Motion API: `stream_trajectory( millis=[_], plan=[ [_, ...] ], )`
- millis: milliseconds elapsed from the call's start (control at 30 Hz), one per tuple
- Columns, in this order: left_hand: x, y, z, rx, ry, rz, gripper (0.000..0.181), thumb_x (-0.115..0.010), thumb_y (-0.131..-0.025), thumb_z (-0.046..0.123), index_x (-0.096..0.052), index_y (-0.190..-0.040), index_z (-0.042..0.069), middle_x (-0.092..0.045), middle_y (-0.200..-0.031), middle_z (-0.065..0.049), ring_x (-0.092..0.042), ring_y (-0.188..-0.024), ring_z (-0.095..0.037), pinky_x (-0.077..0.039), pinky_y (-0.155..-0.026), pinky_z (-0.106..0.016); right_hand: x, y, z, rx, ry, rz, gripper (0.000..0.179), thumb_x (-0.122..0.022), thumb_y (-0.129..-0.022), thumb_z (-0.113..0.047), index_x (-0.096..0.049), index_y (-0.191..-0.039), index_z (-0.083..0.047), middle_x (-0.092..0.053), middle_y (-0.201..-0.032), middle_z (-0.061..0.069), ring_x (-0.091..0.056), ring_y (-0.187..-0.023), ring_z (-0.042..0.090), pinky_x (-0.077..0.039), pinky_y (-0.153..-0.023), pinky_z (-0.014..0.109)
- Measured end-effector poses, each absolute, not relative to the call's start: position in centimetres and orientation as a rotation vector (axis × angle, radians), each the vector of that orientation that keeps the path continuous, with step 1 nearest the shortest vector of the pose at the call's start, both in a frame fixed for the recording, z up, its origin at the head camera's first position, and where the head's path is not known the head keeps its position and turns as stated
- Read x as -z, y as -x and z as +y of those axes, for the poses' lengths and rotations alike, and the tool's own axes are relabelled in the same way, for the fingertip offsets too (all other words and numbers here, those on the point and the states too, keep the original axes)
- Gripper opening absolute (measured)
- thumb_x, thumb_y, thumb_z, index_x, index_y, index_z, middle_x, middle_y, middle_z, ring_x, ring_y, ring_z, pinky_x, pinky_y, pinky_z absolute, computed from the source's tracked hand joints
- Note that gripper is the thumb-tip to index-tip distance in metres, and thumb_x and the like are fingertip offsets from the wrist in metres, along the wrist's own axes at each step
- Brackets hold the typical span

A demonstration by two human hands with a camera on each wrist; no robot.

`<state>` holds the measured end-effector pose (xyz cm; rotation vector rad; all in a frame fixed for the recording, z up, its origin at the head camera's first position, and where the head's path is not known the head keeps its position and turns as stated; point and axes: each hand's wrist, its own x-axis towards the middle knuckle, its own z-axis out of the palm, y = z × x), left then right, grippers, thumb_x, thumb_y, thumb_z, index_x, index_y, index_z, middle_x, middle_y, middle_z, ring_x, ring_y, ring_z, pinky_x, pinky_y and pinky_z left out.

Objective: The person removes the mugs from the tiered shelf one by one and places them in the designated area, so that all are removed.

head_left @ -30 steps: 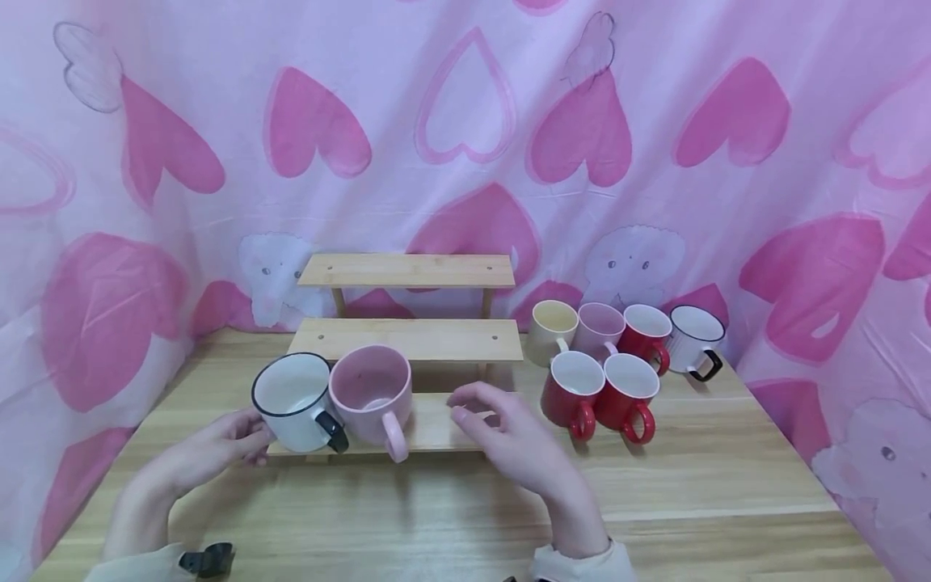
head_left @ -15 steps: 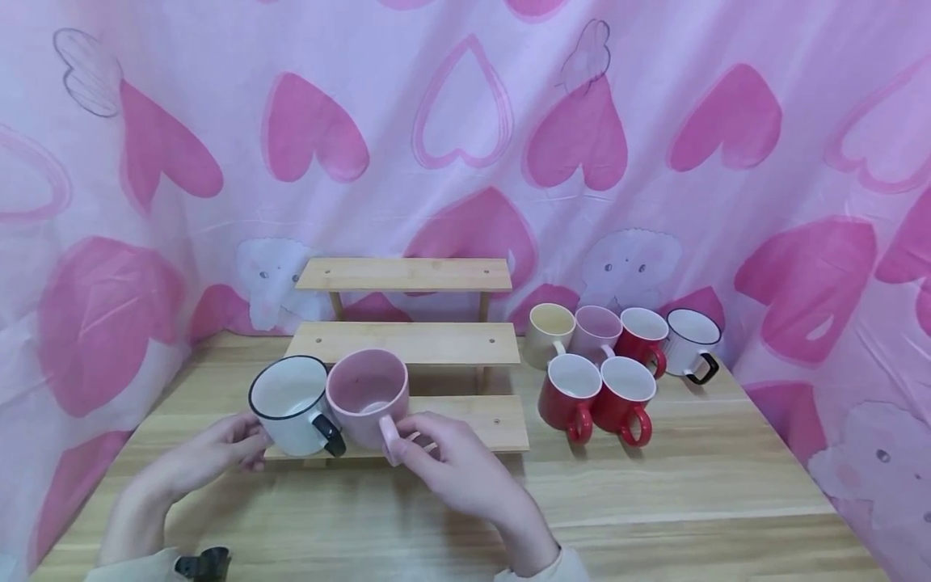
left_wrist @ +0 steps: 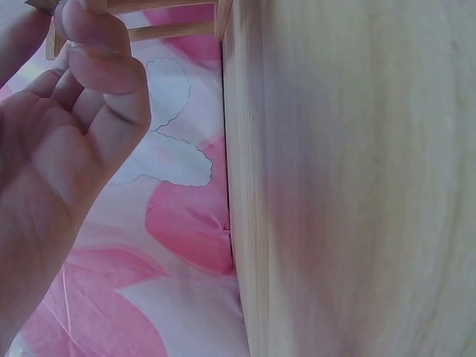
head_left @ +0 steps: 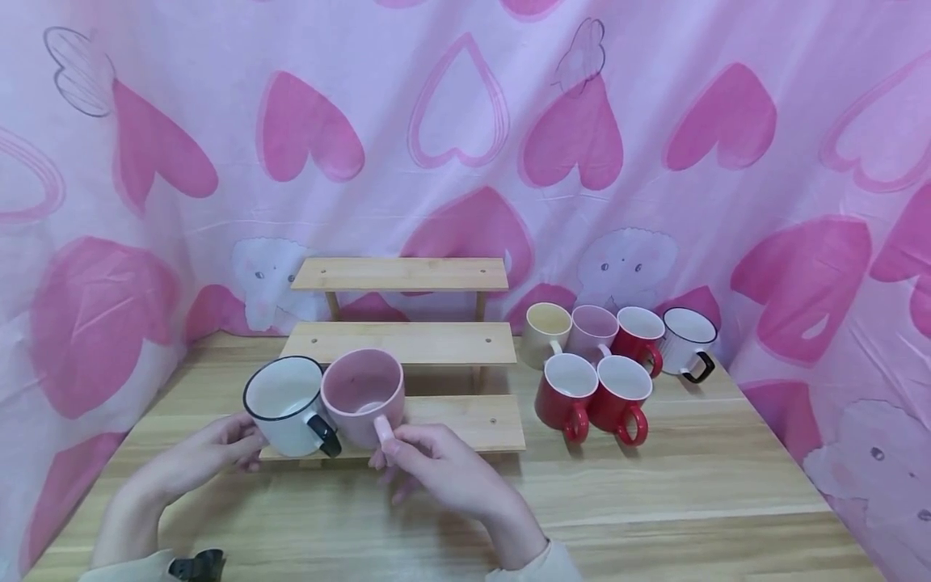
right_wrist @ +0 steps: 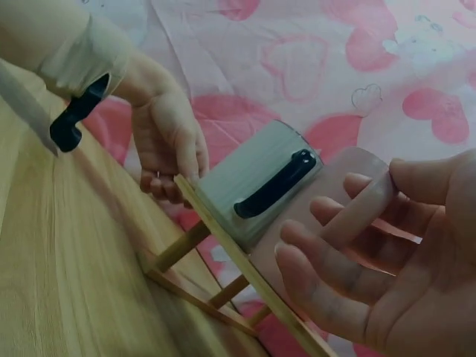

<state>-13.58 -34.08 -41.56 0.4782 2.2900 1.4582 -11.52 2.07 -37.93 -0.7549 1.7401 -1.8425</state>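
Observation:
A white mug with a dark rim and black handle (head_left: 284,404) stands on the left of the lowest board of the tiered wooden shelf (head_left: 465,422). Against its right side is a pink mug (head_left: 356,412), its handle facing forward. My right hand (head_left: 447,473) pinches that handle between thumb and fingers; the right wrist view shows the fingers curled beside the pink handle (right_wrist: 361,212). At the board's left end my left hand (head_left: 207,457) pinches the shelf's edge, thumb and fingers round the corner. In the left wrist view only a sliver of this shelf corner (left_wrist: 43,4) shows.
Right of the shelf stand a cream mug (head_left: 541,343), another pink mug (head_left: 592,331), several red mugs (head_left: 563,400) and a second white mug with black handle (head_left: 684,347). Two higher boards rise behind. A heart-patterned curtain (head_left: 451,218) backs the wooden table (head_left: 655,493).
My right hand has moved left from above the lowest board and taken hold of the pink mug's handle. My left hand has stayed at the shelf's left end.

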Motion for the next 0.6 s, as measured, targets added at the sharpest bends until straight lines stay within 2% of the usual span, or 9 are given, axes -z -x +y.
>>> stream_trajectory(
  millis=[167,333,600],
  plan=[
    [41.50,13.04,-34.39,-1.465,-0.480,2.310,0.036,-0.044,-0.105,0.014,-0.041,-0.127,-0.014,-0.052,-0.094,-0.014,-0.059,-0.081,-0.018,-0.051,-0.075,-0.030,37.74,11.47,1.85,1.842,0.756,1.686,0.029,-0.048,-0.104,-0.021,-0.063,-0.103,0.004,-0.065,-0.095,0.010,-0.065,-0.081,0.019,-0.057,-0.069,0.046],
    [41.48,12.60,-34.64,-1.463,-0.467,2.324,0.035,-0.045,-0.105,0.015,-0.042,-0.126,-0.014,-0.052,-0.091,-0.012,-0.059,-0.081,-0.018,-0.051,-0.075,-0.029,37.64,11.42,1.89,1.838,0.747,1.695,0.027,-0.050,-0.103,-0.022,-0.062,-0.102,0.002,-0.064,-0.099,0.013,-0.066,-0.082,0.024,-0.057,-0.072,0.043],
    [41.21,13.30,-33.97,-1.450,-0.463,2.309,0.031,-0.047,-0.105,0.018,-0.046,-0.120,-0.009,-0.049,-0.078,-0.006,-0.057,-0.077,-0.022,-0.051,-0.074,-0.032,37.48,11.61,2.77,1.822,0.704,1.916,0.020,-0.059,-0.099,-0.023,-0.064,-0.095,-0.004,-0.066,-0.087,0.013,-0.068,-0.079,0.032,-0.055,-0.077,0.041]
  ],
)
